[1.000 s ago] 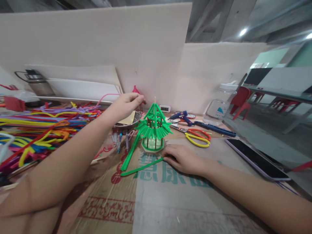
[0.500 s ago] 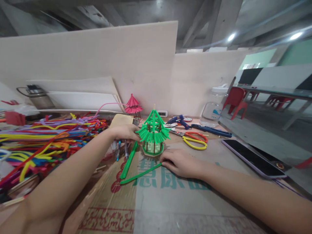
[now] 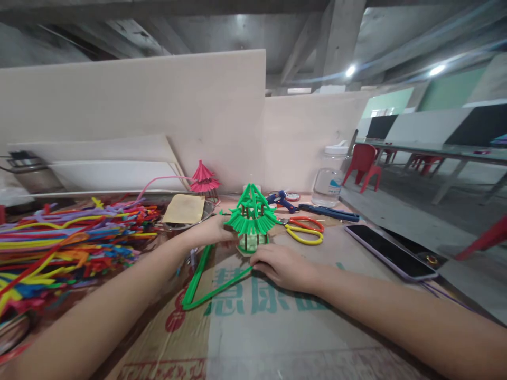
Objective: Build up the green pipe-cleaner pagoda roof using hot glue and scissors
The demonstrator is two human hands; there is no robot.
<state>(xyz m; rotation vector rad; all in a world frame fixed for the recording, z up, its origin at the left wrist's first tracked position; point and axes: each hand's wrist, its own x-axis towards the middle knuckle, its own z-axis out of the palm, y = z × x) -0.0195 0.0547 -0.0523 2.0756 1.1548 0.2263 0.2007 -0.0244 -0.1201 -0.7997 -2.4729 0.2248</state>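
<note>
Tabletop point(image 3: 285, 343) Layout: Green Pavilion at Center

The green pavilion point(image 3: 252, 219) is standing upright. Left of it, the left hand point(image 3: 219, 228) is positioning itself, fingertips disappearing behind it; its grip cannot be determined. In front of the pavilion, the right hand point(image 3: 253, 261) is narrowly pinching a green strip point(image 3: 222, 289). Scissors point(image 3: 304, 237) are lying to its right.

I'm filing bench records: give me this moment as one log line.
left hand: at green pagoda model, fingertips hidden | right hand: holding green pipe cleaner | scissors: beyond right hand
</note>
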